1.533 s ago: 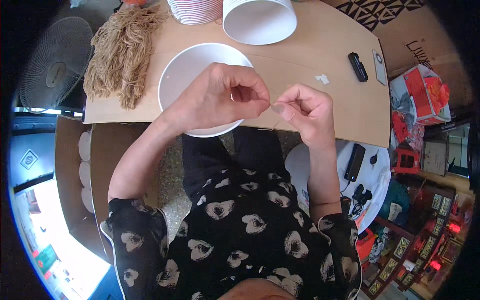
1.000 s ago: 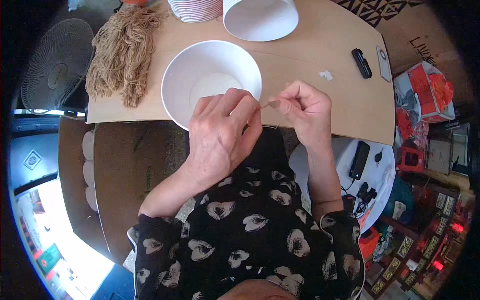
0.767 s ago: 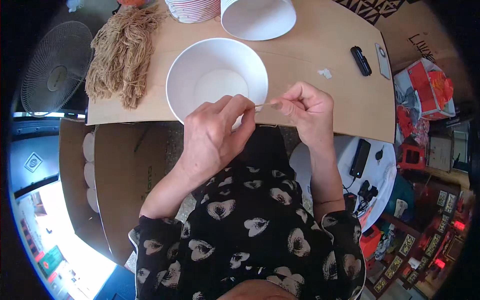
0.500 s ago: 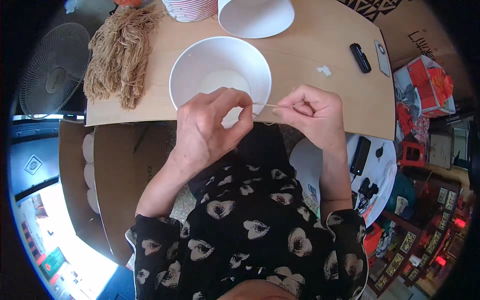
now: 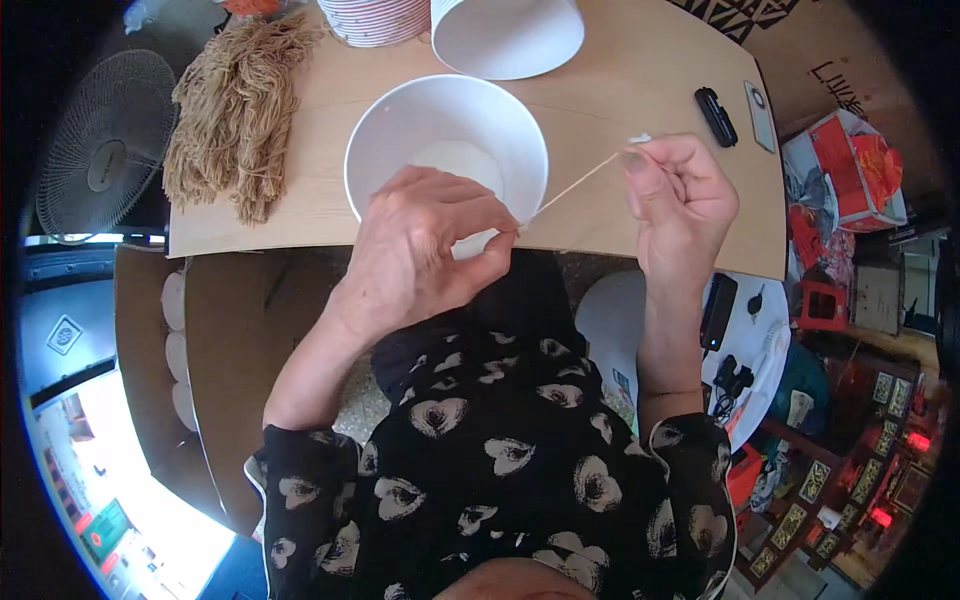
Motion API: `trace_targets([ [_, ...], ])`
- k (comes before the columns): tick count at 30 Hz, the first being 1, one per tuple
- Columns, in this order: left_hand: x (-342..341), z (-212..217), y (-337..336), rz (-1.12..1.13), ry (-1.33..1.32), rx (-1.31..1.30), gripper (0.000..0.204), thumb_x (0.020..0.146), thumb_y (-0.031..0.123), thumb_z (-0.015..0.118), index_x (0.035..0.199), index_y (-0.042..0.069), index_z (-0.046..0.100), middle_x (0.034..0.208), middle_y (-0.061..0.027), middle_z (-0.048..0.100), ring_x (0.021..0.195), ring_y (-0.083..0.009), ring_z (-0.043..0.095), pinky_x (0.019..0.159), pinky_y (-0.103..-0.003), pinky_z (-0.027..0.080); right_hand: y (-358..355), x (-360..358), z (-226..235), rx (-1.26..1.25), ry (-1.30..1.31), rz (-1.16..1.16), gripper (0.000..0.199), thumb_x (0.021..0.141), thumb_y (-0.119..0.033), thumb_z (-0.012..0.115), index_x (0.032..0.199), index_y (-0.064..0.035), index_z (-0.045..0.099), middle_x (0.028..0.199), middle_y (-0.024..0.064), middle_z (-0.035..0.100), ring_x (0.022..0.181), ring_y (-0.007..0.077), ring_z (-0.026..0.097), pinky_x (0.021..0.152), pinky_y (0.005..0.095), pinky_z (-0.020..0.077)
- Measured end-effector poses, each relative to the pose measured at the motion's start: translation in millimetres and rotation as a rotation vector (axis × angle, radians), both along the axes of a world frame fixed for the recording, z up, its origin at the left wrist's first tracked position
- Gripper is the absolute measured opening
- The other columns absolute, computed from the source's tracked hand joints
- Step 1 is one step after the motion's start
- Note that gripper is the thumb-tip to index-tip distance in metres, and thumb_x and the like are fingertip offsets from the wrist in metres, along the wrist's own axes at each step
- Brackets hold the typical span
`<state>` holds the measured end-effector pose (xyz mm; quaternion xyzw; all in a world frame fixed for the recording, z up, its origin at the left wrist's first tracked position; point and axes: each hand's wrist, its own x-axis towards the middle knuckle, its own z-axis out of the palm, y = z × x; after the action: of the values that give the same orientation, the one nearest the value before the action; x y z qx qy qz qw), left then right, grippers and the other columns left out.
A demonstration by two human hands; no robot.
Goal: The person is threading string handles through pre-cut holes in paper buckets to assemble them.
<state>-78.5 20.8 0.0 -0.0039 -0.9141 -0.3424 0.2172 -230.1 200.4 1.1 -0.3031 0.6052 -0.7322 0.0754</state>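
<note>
A thin tan string [image 5: 578, 184] is stretched at a slant between my two hands. My left hand [image 5: 435, 240] pinches its lower end, thumb against forefinger, in front of the near rim of a white tub [image 5: 375, 120]. Up and to the right, my right hand [image 5: 690, 200] grips the other end between thumb and fingers, above the table's right part. The tub stands upright on the table, and my left hand hides part of its near side. A bundle of similar tan strings [image 5: 235, 115] lies at the table's left.
On the wooden table [image 5: 620, 80] are a second white tub [image 5: 505, 40] on its side, stacked striped tubs [image 5: 377, 18], a black object [image 5: 716, 117] and a phone-like device [image 5: 761, 115]. A fan [image 5: 105, 150] stands left. An open cardboard box [image 5: 240, 370] and a white stool [image 5: 755, 390] flank me.
My right hand has moved up and to the right, drawing out a longer stretch of string. My left hand has shifted slightly, its finger ring now closed to a tighter pinch.
</note>
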Motion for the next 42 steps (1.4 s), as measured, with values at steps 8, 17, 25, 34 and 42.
trace_targets([
  [8,-7.1,5.9,2.0,-0.038,0.071,-0.208,0.016,0.076,0.015,0.081,0.087,0.008,0.073,0.088,-0.0038,0.074,0.09,-0.0198,0.071,0.092,-0.041,0.048,-8.9,8.0,12.9,0.041,0.016,0.066,0.009,0.087,0.003,0.073,0.09,0.0028,0.065,0.071,-0.0068,0.056,0.06,-0.0031,0.04,0.053,0.0137,0.0288],
  [17,7.2,-6.9,13.6,0.098,0.09,-0.149,0.008,0.081,0.012,0.077,0.088,0.011,0.073,0.088,-0.0016,0.074,0.083,-0.0171,0.07,0.087,-0.038,0.049,10.7,5.0,9.2,0.014,0.053,0.015,0.012,0.084,0.001,0.075,0.089,0.0024,0.064,0.071,-0.0063,0.054,0.059,-0.0017,0.04,0.053,0.0142,0.028],
  [25,37.3,-1.8,-27.9,0.143,0.016,-0.325,0.013,0.08,0.007,0.075,0.092,0.01,0.073,0.103,-0.0064,0.071,0.118,-0.0266,0.061,0.101,-0.048,0.042,34.6,-7.1,38.9,0.489,0.299,0.18,0.008,0.083,0.002,0.075,0.088,0.0012,0.069,0.062,-0.0077,0.049,0.056,0.0008,0.036,0.051,0.0201,0.0315],
  [34,12.1,-18.7,-88.1,0.343,-0.02,0.41,0.045,0.088,0.004,0.067,0.131,-0.003,0.056,0.12,-0.0251,0.066,0.108,-0.0302,0.068,0.09,-0.038,0.053,54.6,-5.3,30.3,0.755,0.278,0.493,0.006,0.085,-0.003,0.072,0.088,0.0012,0.069,0.073,0.0051,0.063,0.063,0.0083,0.056,0.057,0.0241,0.0433],
  [42,-32.4,-12.3,-141.0,0.277,0.051,-0.129,0.03,0.087,0.001,0.065,0.116,0.006,0.069,0.093,-0.0196,0.072,0.079,-0.0298,0.072,0.072,-0.035,0.055,103.2,-12.0,23.7,0.81,0.216,0.437,0.005,0.085,-0.001,0.069,0.083,0.0029,0.067,0.073,0.0049,0.062,0.065,0.0107,0.056,0.059,0.0242,0.0417],
])
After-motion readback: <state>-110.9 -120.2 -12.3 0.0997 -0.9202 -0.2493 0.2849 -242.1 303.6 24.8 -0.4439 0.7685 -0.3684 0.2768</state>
